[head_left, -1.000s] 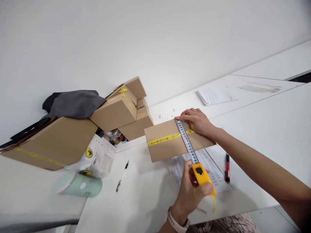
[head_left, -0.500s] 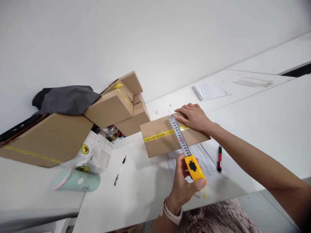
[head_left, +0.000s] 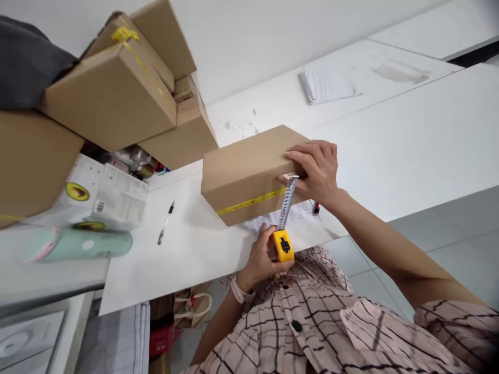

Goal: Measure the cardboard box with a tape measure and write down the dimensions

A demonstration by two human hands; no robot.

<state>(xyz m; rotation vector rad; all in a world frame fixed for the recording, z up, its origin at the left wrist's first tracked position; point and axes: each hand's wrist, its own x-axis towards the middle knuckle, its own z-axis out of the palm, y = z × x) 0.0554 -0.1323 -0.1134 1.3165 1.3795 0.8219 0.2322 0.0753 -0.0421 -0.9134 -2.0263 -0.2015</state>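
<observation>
A taped cardboard box (head_left: 249,161) is tilted over the white table, with a yellow printed tape strip along its near side. My right hand (head_left: 318,169) grips the box at its right end, fingers over the top edge and thumb near the front face. My left hand (head_left: 259,259) is closed around a yellow tape measure (head_left: 284,246) below the box. Its numbered blade is pulled out and runs up across the box's near side to my right thumb. Whether that thumb pinches the blade's tip is unclear. Under the box lies a printed sheet (head_left: 302,215), partly hidden.
More cardboard boxes (head_left: 109,98) are stacked at the left by the wall. A white avocado-printed package (head_left: 120,197) and a green bottle (head_left: 91,243) stand before them. A black-tipped pen (head_left: 166,223), a red marker (head_left: 316,209) and a paper stack (head_left: 329,85) lie on the table (head_left: 163,275).
The view has tilted down. The box has turned, now showing its broad top and near side. The tape blade has swung with its tip now at the box's right end; both hands moved along.
</observation>
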